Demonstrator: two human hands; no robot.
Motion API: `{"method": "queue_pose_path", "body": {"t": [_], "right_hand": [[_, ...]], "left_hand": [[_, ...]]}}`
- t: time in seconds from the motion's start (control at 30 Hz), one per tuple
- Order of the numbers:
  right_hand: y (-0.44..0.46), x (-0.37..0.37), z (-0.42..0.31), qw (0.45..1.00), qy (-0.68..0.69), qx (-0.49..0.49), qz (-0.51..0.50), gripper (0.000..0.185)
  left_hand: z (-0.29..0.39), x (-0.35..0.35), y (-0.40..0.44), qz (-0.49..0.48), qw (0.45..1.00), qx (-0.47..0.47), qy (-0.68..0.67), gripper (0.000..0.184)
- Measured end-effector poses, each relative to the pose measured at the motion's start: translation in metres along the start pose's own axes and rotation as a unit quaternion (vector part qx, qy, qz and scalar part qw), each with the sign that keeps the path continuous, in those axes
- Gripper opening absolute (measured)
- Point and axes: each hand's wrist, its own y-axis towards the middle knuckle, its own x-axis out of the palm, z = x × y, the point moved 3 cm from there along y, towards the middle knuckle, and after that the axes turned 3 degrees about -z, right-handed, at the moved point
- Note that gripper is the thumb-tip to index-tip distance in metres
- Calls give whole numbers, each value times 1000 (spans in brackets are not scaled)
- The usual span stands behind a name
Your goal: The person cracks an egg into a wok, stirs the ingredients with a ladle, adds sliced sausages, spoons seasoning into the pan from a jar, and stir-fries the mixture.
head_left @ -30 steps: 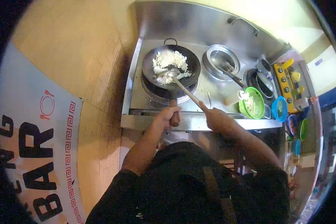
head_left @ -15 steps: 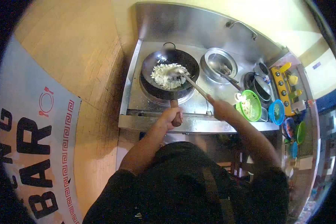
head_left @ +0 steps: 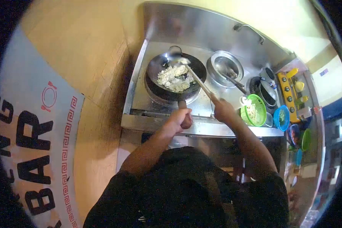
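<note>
On the burner sits a dark wok (head_left: 195, 68) with a pile of pale, chopped-looking food (head_left: 174, 78) in it. My left hand (head_left: 179, 118) is wrapped round the wok's wooden handle (head_left: 186, 121), at the cooker's front edge. My right hand (head_left: 224, 111) grips the long pale handle of a wok ladle (head_left: 199, 81). The ladle's head lies over the far side of the wok, just beyond the food. It is blurred, so its exact shape is hard to make out. The wok's far loop handle (head_left: 175, 47) points to the backsplash.
Right of the wok stands a metal pot (head_left: 212, 70) with another long-handled utensil (head_left: 235, 83) resting in it. A green basket (head_left: 264, 117) with pale food and a blue basket (head_left: 282, 128) stand further right. Beyond are dark pans (head_left: 268, 93), a yellow rack (head_left: 287, 91) and a tap (head_left: 252, 28).
The ladle's head has moved from the middle of the food to the wok's far side. The food pile has shifted shape. Both hands keep their holds.
</note>
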Motion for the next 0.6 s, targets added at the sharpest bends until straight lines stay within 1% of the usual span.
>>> {"method": "queue_pose_path", "body": {"t": [0.03, 0.07, 0.1, 0.13, 0.17, 0.2, 0.27, 0.3, 0.33, 0.4, 0.43, 0.47, 0.53, 0.57, 0.6], "right_hand": [[13, 2, -8, 1000, 19, 7, 21, 66], [20, -6, -24, 997, 72, -20, 29, 66], [63, 33, -15, 995, 90, -36, -14, 67], [68, 36, -26, 991, 114, -52, -38, 69], [59, 35, -34, 989, 117, -66, -64, 69], [39, 32, -44, 985, 126, -78, -93, 70], [-16, 13, -39, 986, 68, -69, -139, 66], [-38, 6, -30, 984, 35, -68, -163, 65], [-48, 2, -20, 988, -16, -49, -147, 65], [-60, -8, 3, 987, -113, -9, -111, 67], [-56, -21, 19, 984, -156, -30, -75, 67], [-45, -38, 34, 978, -200, -55, -38, 67], [-45, -91, 33, 954, -288, -85, -24, 66], [-51, -112, 29, 955, -286, -82, -17, 66], [-55, -132, 27, 955, -287, -80, -8, 66]], "left_hand": [[-6, -16, 20, 23, 1000, -15, 13, 26], [-9, -19, 26, 15, 1000, -10, 11, 27], [-10, -19, 30, 6, 1000, -2, 9, 27], [-8, -19, 33, -2, 1000, 9, 2, 28], [-6, -22, 29, -4, 1000, -16, 23, 23], [-2, -28, 25, 17, 999, -10, 35, 22], [-3, -40, 18, 57, 997, -3, 47, 20], [-10, -50, 21, 41, 999, 9, 28, 22], [-11, -40, 13, 25, 1000, 4, -2, 22], [-5, 6, -24, -8, 998, -7, -57, 23], [-3, 27, -36, 23, 999, 11, -26, 23], [-4, 29, -33, 21, 1000, 6, -22, 22], [3, 28, -25, 17, 1000, -2, -13, 20], [-1, 14, -5, 20, 999, -22, -28, 18], [0, 8, -2, 9, 998, -18, -52, 18]]}}
